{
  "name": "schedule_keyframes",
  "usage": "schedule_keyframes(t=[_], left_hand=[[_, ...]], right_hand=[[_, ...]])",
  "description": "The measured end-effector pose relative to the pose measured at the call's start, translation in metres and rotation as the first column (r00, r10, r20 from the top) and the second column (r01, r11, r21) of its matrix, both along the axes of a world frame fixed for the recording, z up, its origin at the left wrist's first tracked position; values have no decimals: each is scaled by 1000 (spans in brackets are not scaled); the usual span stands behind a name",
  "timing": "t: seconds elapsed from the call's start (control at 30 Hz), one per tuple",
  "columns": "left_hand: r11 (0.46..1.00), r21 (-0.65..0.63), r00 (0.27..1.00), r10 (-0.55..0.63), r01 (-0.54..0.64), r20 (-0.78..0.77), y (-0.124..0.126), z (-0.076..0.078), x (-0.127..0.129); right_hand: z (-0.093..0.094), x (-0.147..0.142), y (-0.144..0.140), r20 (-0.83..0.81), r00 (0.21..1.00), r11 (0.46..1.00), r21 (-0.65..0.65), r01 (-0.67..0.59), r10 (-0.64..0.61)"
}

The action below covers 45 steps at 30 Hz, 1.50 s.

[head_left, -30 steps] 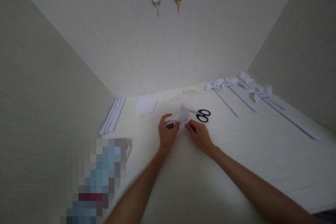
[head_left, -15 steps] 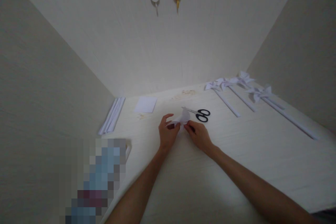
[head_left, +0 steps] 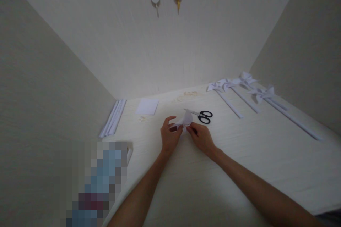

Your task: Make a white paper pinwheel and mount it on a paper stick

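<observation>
Since a second ago, the upper flap of the folded paper (head_left: 188, 117) has sunk lower and rounder, and the right fingertips have crept slightly toward the left thumb. Taking positions from the hands, the pale tabletop (head_left: 239, 170) spreads all around. At two o'clock lie four paper pinwheels (head_left: 263, 94), heads near the wall, probably parked aside so their points escape crushing. Rolled paper tubes (head_left: 113, 118) lie together near nine o'clock, perhaps grouped to stop rolling. Left hand (head_left: 169, 137): thumb pressed on the paper, index finger arched wide above it, seemingly steadying without flattening. Right hand (head_left: 201, 135): thumb and forefinger narrowly pinching its near edge, likely keeping a fold closed. Scissors (head_left: 200, 116) rest just beyond at two o'clock, handles toward the right, convenient for that hand. One square sheet (head_left: 147, 106) lies flat at ten o'clock; tiny pale bits (head_left: 190, 93) lie at twelve.
</observation>
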<state>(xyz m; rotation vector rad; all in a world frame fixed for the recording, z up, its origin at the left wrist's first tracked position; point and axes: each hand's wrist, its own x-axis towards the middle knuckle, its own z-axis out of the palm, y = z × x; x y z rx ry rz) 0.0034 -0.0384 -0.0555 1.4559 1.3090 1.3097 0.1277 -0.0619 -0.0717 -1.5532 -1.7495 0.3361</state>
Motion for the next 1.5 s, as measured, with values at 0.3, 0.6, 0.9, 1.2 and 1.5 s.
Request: schedule_keyframes(t=[0.3, 0.6, 0.9, 1.2, 1.5], left_hand=[[999, 41, 997, 23, -20, -76, 1, -6, -2], [995, 95, 992, -17, 29, -125, 1, -8, -1], [989, 131, 983, -40, 64, -178, -1, -7, -2], [994, 97, 984, -25, 42, -176, -1, -6, -1], [996, 81, 987, -33, 47, -158, -1, -7, -1]], right_hand=[[-1, 1, 1, -72, 997, 999, -1, -41, 41], [-2, 1, -1, -56, 997, 995, 85, -54, 59], [0, 0, -3, -28, 995, 990, 98, -98, 101], [-1, -1, -4, 54, 991, 991, 48, -126, 124], [2, -3, -5, 89, 983, 987, 1, -159, 158]])
